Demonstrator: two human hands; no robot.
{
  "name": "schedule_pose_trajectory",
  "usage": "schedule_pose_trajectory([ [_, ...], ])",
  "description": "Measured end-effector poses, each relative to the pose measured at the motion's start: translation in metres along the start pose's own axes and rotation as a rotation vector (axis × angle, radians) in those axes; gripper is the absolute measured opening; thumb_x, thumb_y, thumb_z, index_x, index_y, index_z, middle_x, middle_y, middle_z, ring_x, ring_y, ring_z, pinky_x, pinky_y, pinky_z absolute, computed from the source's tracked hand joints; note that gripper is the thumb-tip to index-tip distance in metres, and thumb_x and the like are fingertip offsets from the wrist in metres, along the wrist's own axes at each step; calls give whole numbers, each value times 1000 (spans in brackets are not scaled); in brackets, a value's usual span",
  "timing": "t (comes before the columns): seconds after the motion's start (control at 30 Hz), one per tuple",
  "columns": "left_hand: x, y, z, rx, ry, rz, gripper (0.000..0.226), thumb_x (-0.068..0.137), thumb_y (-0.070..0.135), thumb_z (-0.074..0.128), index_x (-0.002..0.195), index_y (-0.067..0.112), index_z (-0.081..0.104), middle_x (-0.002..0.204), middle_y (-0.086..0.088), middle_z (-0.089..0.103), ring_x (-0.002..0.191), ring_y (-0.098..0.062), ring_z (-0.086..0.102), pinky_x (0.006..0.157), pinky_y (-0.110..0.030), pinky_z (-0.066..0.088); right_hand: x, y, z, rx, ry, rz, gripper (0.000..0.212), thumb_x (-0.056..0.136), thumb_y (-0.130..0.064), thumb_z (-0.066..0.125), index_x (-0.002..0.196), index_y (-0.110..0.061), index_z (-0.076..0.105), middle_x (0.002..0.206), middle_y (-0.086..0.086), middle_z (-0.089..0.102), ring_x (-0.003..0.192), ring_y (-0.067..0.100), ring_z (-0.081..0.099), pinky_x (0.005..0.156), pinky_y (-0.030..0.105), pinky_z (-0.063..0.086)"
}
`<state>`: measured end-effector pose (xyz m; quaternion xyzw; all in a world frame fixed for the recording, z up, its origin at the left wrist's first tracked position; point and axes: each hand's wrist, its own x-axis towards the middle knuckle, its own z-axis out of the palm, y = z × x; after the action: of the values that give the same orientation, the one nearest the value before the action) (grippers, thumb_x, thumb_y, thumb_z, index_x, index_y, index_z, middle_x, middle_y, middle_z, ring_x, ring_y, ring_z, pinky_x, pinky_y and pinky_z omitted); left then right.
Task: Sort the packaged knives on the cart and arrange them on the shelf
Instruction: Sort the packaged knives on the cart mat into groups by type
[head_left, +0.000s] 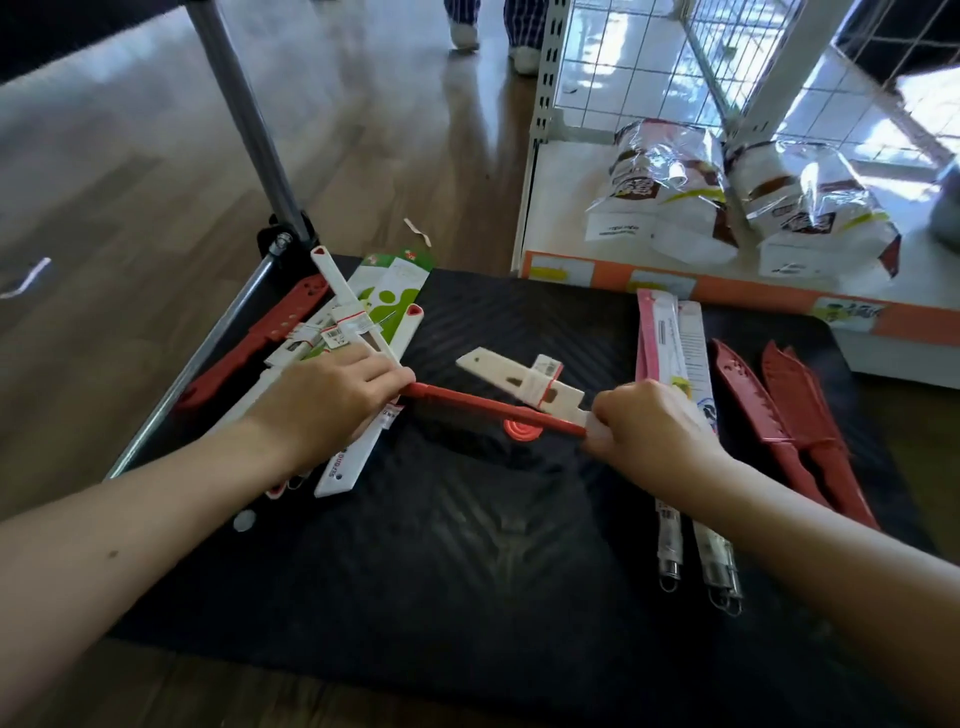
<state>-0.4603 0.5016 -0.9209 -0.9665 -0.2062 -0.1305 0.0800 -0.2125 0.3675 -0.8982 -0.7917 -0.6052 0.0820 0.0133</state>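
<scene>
Your left hand (332, 400) and right hand (644, 421) have their fingers clamped on one red knife (493, 408). At 9 o'clock on the cart (467, 571) a mixed pile (343, 332) waits; at 3 o'clock red knives (779, 410) lie grouped. The shelf (571, 208) holds no knives yet, so I judge sorting about half done.

So your cart (467, 571) deck has three clusters going. Along the left edge, up toward the far-left corner, there's a messy pile of packaged knives (358, 322) stacked across each other, with one sheathed knife (260, 338) lying outermost, right by the rail (208, 353). Mid-deck, a bit toward the far edge, a single boxed knife (519, 382) lies crosswise, and a long thin knife (493, 410) sits just in front of it. Near the right edge you've got two carded knives (675, 343) side by side, then a pair of sheathed knives (789, 415) beyond them. The shelf (571, 208) stands past the far-right corner, two bags (727, 197) on it.
</scene>
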Motion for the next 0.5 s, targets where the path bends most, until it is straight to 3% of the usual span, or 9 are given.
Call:
schedule_pose_trajectory([
  [0.1,3,9,1,-49,1,-137,19,74,5,68,94,7,70,80,-6,72,71,-28,68,55,-35,58,-6,6,-1,167,-19,160,22,78,-31,65,64,-16,56,62,2,50,71,23,53,57,25,34],
  [0.23,17,31,-6,-169,-37,-324,15,87,12,54,93,8,67,78,-10,68,74,-34,64,61,-41,53,-10,4,2,369,-28,299,29,74,-32,73,68,-4,68,56,-1,52,58,12,49,45,20,33],
  [0.37,34,60,-9,-346,-114,-614,25,93,23,49,106,9,64,96,-16,66,94,-35,60,77,-37,45,-13,-2,7,468,-38,355,32,74,-33,74,74,-1,71,58,4,58,58,9,48,56,23,42],
  [0.5,44,81,-8,-588,-172,-780,23,91,22,53,96,7,70,95,-16,70,97,-32,61,76,-30,40,-17,-7,11,563,-67,413,33,74,-33,75,70,-1,68,53,3,59,51,11,53,70,31,57],
])
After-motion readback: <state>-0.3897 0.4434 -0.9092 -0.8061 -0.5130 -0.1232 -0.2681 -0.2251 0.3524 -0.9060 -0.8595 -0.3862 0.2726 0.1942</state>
